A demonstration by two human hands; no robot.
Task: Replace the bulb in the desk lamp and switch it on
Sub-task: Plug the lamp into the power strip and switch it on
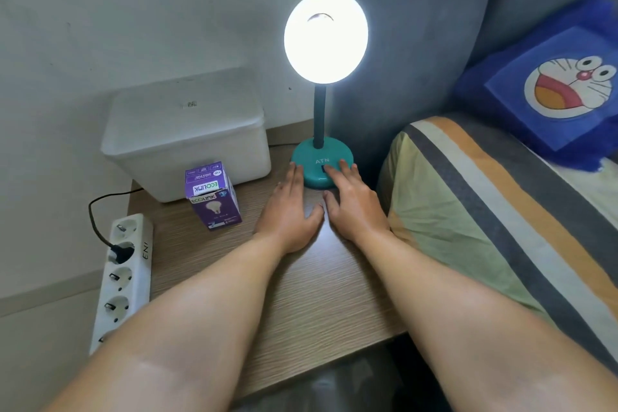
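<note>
A teal desk lamp stands at the back of the wooden bedside table. Its round head glows bright white, so the bulb inside is hidden by glare. A dark neck runs down to the teal base marked ATN. My left hand lies flat on the table, fingertips touching the base's left edge. My right hand lies flat too, its fingers resting on the front of the base over the dark switch. Neither hand holds anything. A purple bulb box stands left of my hands, its top flap open.
A white plastic container sits behind the bulb box against the wall. A white power strip lies along the table's left side with a black plug in it. A striped pillow and a blue cartoon cushion lie on the right.
</note>
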